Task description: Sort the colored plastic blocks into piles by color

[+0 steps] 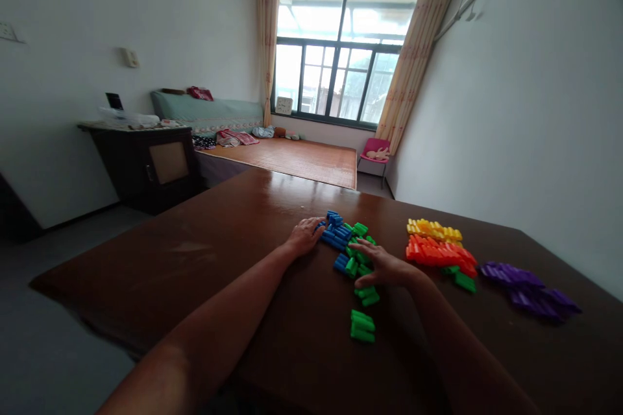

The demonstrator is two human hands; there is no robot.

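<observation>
My left hand [306, 235] rests at the left edge of a heap of small blue plastic blocks [335, 235]; its fingers are stretched out and touch or nearly touch the nearest ones. Over the green blocks [360, 229], mixed in beside the blue ones, my right hand [382, 264] is spread, thumb apart from the fingers. Nothing shows in its grasp, though the palm's underside is hidden. Closer to me lies a separate green cluster [363, 326]. The blocks look like short ribbed pieces, too small to make out in detail.
On the right of the brown table [204, 272] lie rows of yellow blocks [433, 230], orange blocks [440, 254] and purple blocks [528, 290], plus a few green pieces [464, 282] by the orange. Beyond stand a bed [311, 159], a dark cabinet [165, 159] and a pink chair [374, 144].
</observation>
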